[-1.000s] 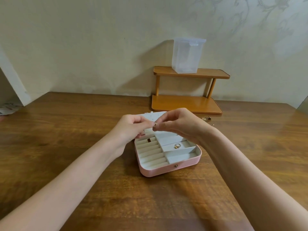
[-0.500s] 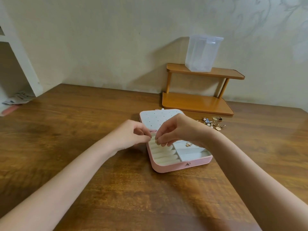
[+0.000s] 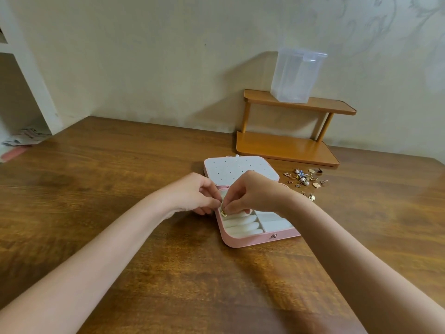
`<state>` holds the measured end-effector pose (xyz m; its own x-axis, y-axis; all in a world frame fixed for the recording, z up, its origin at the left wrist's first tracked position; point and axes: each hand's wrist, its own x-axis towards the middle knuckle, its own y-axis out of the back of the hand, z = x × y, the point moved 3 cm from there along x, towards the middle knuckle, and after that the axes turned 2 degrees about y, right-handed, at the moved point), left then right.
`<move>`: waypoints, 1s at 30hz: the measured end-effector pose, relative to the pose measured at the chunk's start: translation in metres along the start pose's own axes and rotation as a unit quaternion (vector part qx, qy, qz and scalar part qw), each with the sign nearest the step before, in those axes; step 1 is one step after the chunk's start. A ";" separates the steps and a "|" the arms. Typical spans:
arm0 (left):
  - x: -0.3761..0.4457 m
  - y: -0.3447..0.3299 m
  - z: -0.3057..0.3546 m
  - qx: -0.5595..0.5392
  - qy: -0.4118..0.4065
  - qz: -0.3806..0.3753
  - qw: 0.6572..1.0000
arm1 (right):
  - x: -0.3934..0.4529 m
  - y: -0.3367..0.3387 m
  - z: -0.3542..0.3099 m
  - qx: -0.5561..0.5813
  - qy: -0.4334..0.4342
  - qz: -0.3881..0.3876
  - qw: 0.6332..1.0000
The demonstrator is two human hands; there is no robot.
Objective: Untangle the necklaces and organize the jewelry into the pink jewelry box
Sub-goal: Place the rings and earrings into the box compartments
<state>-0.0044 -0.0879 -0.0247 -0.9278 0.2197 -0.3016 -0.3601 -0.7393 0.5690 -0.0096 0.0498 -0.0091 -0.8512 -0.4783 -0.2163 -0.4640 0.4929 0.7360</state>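
The pink jewelry box [image 3: 250,241] lies open on the wooden table, its white dotted lid [image 3: 237,168] folded back and white ring rolls inside. My left hand [image 3: 192,195] and my right hand [image 3: 252,195] meet over the box's left edge, fingertips pinched together on a small gold piece of jewelry [image 3: 224,213] that hangs just above the ring rolls. A pile of loose jewelry [image 3: 305,178] lies on the table to the right of the lid. My right hand hides the box's back compartments.
A two-tier wooden shelf [image 3: 289,148] stands against the wall behind the box, with a clear plastic container [image 3: 297,75] on its top tier. A white shelving unit [image 3: 29,88] and papers sit at the far left.
Both hands have come down from above the lid to the box's left edge, still pinching the small gold piece. The view has shifted left, so the loose jewelry pile shows.
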 end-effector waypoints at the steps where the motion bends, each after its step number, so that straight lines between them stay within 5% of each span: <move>1: 0.000 0.000 0.000 0.001 0.001 -0.001 1.000 | 0.000 0.000 0.000 -0.003 0.000 0.001 1.000; 25: -0.003 0.001 0.003 0.012 -0.003 -0.005 1.000 | 0.000 -0.003 -0.003 -0.075 0.059 -0.009 0.995; 30: -0.009 0.005 0.009 -0.024 -0.043 0.053 0.997 | -0.009 0.019 0.002 0.085 0.054 0.025 0.995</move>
<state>0.0010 -0.0874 -0.0122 -0.9660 0.1907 -0.1748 -0.2567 -0.7905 0.5561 -0.0112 0.0649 0.0050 -0.8475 -0.5203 -0.1050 -0.4639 0.6300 0.6228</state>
